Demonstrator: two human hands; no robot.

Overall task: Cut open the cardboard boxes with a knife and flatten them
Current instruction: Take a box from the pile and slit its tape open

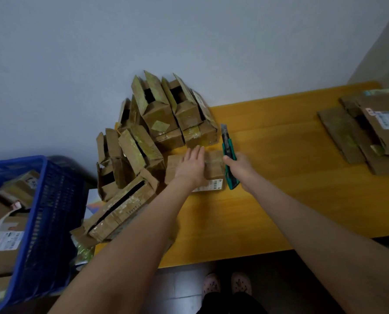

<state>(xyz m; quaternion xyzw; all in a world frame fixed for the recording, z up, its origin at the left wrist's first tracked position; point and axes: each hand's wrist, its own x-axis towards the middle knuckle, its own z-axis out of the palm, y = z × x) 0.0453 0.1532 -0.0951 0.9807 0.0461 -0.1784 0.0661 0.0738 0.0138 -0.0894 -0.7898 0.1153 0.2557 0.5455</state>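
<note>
Your left hand (192, 165) lies flat, fingers straight, on top of the small cardboard box (214, 167) at the middle of the desk (279, 177). That looks meant to pin the box so it cannot slide while you cut. Your right hand (240, 169) is curled round the green knife (227, 146), just beside the box's right edge with the blade pointing away from you. This keeps the blade clear of the pressing fingers and probably lines it up with a taped seam. The heap of opened boxes (157, 123) is banked against the wall at the desk's left end, within reach of your left hand and likely waiting to be flattened. The flattened cardboard (347, 134) is stacked well apart on the right, out of the cutting area. By count there is one knife, one box under your hand and one blue crate (53, 200) holding several more parcels. The heap holds about a dozen boxes and the flat stack a few sheets; overlap stops an exact count of either.
</note>
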